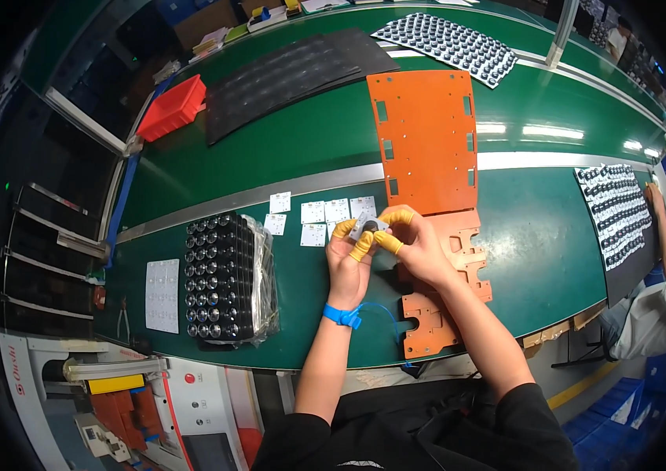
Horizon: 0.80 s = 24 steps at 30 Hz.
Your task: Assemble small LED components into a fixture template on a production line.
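My left hand [347, 263] and my right hand [414, 245] meet above the green bench, both with yellow finger cots on the fingertips. Between them they pinch a small white square piece with a dark round part [365, 228] in its middle. A blue strap [342, 315] with a cord wraps my left wrist. Several more white square pieces [325, 212] lie flat on the bench just beyond my hands. An orange cut-out plate [447, 302] lies under my right forearm.
A black tray of shiny round parts [219, 276] in clear wrap stands left of my hands, with a white sheet [162, 295] further left. A large orange panel [426, 137], black mats [294, 74] and a red bin [173, 107] lie beyond. Another person [659, 302] works at the right.
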Tool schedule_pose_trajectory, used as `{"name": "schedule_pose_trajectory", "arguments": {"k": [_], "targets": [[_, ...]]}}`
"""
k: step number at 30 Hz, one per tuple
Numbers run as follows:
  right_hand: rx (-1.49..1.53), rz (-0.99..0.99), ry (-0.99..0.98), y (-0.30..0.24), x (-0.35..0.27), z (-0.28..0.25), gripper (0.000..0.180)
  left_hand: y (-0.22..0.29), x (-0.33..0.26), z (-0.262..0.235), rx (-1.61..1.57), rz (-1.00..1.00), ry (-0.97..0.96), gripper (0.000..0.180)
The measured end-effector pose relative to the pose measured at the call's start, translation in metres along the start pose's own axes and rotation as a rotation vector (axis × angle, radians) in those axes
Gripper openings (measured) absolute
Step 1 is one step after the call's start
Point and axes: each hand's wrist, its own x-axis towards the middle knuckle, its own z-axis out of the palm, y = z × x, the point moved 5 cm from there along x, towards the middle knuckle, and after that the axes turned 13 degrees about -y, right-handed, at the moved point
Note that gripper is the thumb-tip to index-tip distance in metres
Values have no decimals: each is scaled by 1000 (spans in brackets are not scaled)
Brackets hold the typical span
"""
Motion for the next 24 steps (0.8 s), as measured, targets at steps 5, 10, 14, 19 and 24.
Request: {"name": "schedule_pose_trajectory", "arguments": {"k": [5, 10, 14, 19, 24], "targets": [[79, -3, 308, -9, -15, -17, 17, -2, 0, 12, 414, -128, 83, 22], [-805, -244, 254, -34, -38, 0, 27, -10, -8, 13, 268, -311, -56, 21], [-1172, -309, 239, -52, -52, 19, 25, -9, -10, 29, 374, -390, -76, 18], [-1098, -186, 246, -45, -64, 27, 21, -15, -10, 21, 327, -536, -96, 20], [-1168, -118, 166, -34, -75, 33, 33, -19, -15, 18, 358, -595, -59, 18]]}}
